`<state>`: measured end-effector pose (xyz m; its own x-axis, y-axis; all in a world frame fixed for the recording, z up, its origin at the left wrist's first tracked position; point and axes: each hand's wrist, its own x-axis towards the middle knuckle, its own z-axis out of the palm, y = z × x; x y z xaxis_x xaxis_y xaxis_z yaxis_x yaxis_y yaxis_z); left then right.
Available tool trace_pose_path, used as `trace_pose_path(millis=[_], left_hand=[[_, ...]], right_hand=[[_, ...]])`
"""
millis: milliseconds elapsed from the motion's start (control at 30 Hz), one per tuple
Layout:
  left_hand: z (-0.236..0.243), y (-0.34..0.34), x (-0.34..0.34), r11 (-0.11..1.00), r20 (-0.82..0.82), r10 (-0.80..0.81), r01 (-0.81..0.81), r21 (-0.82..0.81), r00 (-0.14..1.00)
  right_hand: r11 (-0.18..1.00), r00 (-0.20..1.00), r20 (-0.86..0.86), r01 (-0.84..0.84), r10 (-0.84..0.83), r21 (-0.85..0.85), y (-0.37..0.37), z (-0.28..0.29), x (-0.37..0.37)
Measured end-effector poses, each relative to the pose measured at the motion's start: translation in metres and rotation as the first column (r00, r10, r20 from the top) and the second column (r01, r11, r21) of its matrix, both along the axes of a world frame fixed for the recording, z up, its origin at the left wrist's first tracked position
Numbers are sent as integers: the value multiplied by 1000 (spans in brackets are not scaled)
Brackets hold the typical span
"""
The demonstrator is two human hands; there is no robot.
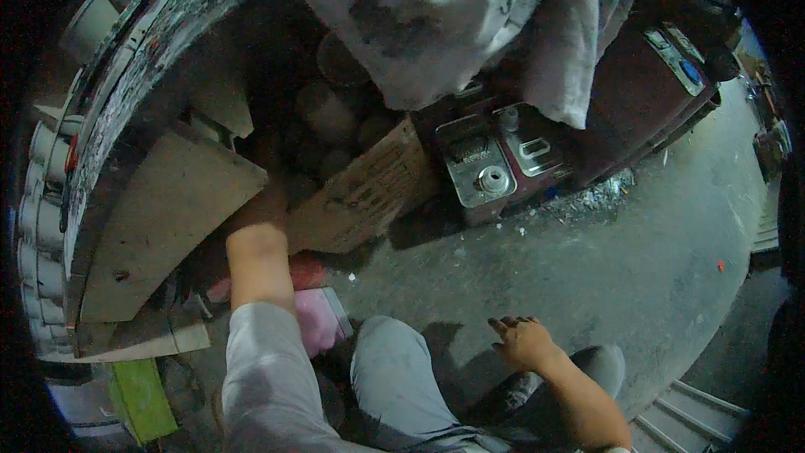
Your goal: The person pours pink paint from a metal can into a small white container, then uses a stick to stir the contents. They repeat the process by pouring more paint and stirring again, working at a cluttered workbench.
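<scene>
My left forearm (258,264) reaches down between a brown board (172,222) and a printed cardboard flap (373,184). Deep shadow beneath the bench hides the fingers of my left hand, so its grip cannot be made out. Beyond the flap, several dull rounded objects (325,109) lie in the dark, too dim to name. Over the floor at the lower right, near my knee, my right hand (527,344) hangs with its fingers stretched out and nothing in them.
A stained pale cloth (453,17) drapes from above. Metal cans with round caps (482,180) stand right of the cardboard. White cylindrical containers (42,218) line the far left. A pink object (319,319) and a bright green piece (142,398) lie low at the left.
</scene>
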<state>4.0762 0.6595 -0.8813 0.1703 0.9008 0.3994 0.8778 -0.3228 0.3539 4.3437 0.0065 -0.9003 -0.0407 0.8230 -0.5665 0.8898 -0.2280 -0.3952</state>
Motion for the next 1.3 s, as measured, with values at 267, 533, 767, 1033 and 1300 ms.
trace_pose_path(millis=[267,533,767,1033,1300], left_hand=[[-1,-35,9,994,238,-66,42,104,969],[92,-226,43,820,920,-187,570,-47,345],[334,-487,98,225,550,835,910,-349,5],[730,-586,87,-17,384,859,771,-637,337],[897,-322,-61,915,676,57,232,-329,734]], right_hand=[[993,999,23,22,-25,120,-7,-3,23],[983,962,-238,160,-135,91,20,63,37],[719,552,-769,672,-323,180,16,346,9],[452,223,-875,892,-431,4,0,818,-18],[586,573,-742,751,-349,305,67,1003,-56]])
